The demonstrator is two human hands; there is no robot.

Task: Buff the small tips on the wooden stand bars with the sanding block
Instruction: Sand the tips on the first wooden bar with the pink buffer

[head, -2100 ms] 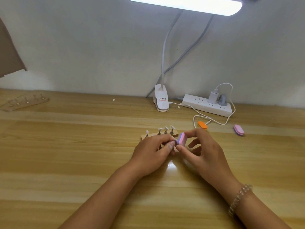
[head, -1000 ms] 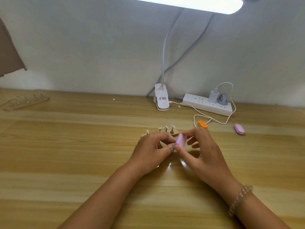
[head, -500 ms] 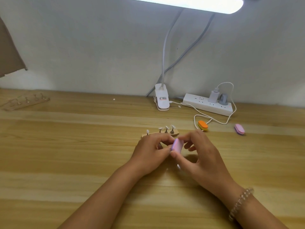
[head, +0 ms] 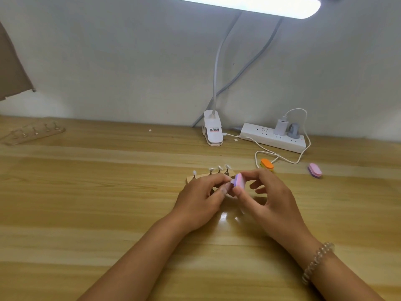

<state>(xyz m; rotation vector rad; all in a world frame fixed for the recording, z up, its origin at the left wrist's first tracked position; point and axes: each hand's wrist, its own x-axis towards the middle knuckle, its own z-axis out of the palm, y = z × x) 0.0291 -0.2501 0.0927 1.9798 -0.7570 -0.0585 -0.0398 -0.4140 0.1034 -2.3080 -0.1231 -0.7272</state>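
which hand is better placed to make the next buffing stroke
Right, likely. The right hand pinches the sanding block; the left hand curls its fingers beside it, what they hold hidden.

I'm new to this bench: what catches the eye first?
Mid-table, the right hand pinches a pink sanding block at the fingertips of the left hand. Just behind, a wooden stand bar carries four white tips. A bright lamp bar glares overhead.
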